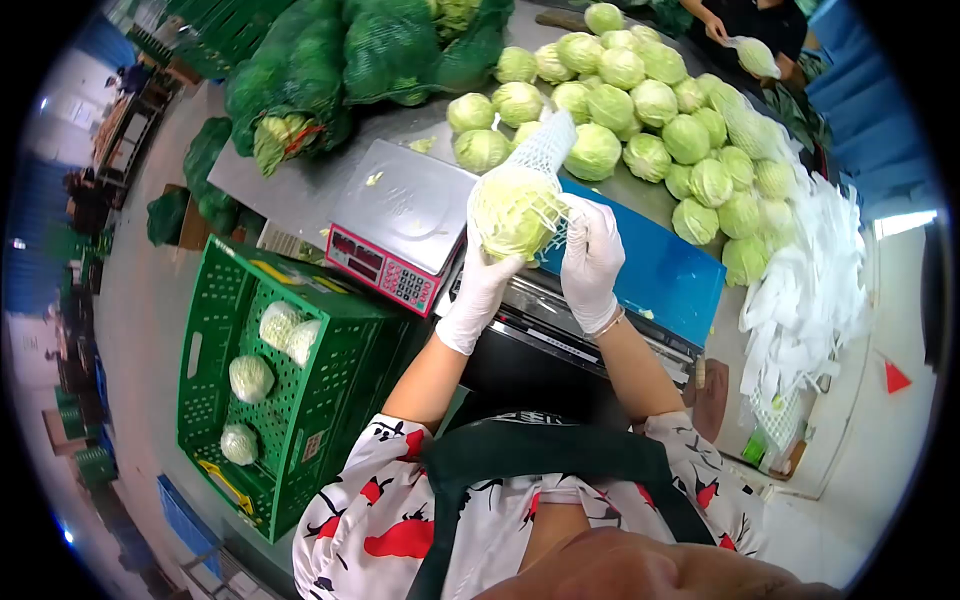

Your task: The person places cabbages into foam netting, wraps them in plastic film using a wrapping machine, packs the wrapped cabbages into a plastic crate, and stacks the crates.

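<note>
In my gloved left hand point(482, 287) sits a pale green cabbage point(512, 208), its fingers wrapped around the near left side. A white foam net sleeve point(548, 142) covers part of the cabbage, its loose end sticking up at the far side. My right hand point(592, 258), also gloved in white, is closed at the cabbage's right side and pinches the sleeve's edge. Both hands are above the gap between a digital scale point(395, 215) with a red keypad and a blue board point(655, 275).
Many bare cabbages point(655, 103) are heaped behind the board. White net sleeves point(805, 285) lie piled at the right. A green crate point(340, 375) at the left holds several wrapped cabbages. Full green mesh sacks point(390, 50) stand at the back. Another person's hand point(716, 28) is near a wrapped cabbage.
</note>
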`<state>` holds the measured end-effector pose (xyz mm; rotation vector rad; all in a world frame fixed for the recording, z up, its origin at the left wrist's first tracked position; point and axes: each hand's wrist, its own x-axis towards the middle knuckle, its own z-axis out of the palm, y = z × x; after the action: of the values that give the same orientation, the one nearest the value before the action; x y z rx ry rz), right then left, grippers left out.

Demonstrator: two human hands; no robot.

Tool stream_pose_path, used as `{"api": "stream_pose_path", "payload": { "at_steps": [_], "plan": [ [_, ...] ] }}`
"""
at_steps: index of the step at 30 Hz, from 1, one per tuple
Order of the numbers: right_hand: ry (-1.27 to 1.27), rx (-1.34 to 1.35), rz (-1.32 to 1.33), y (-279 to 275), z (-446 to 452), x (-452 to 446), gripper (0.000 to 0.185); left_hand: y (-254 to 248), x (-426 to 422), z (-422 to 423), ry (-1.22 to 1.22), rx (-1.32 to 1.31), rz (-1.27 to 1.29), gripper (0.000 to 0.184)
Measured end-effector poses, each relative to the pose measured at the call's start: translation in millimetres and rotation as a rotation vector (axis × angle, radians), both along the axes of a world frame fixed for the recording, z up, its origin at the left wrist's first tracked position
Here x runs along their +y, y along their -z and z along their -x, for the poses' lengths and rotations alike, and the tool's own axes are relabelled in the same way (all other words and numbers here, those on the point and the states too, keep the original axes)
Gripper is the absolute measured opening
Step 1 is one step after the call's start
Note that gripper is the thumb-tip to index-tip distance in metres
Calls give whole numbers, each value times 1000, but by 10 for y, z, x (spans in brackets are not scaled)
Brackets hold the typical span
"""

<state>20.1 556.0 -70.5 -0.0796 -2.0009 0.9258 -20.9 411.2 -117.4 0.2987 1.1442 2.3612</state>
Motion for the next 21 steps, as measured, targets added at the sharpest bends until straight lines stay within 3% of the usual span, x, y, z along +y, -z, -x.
{"api": "stream_pose_path", "payload": {
  "at_steps": [3,5,6,9,11,12,15,16,21],
  "plan": [
    [-223,53,-185,-46,115,-259,13,152,-134,117,-154,25,-7,74],
    [-492,37,-362,-57,42,-553,13,58,-256,156,-199,-148,-177,63],
    [-535,-22,-387,-41,29,-722,16,270,-384,226,-169,-220,-330,61],
    [-547,-192,-488,218,173,-887,26,300,-578,519,-373,-106,-193,76],
    [-523,-224,-536,287,339,-887,30,521,-594,767,-706,308,258,87],
    [-491,-342,-608,346,345,-888,40,691,-706,932,-836,399,657,102],
    [-521,-559,-580,673,340,-835,50,856,-799,1099,-871,531,994,104],
    [-513,-705,-595,660,316,-813,55,982,-864,1147,-760,540,1027,110],
    [-582,-670,-388,613,334,-575,48,1086,-1016,996,-731,525,1083,107]
  ]
}}
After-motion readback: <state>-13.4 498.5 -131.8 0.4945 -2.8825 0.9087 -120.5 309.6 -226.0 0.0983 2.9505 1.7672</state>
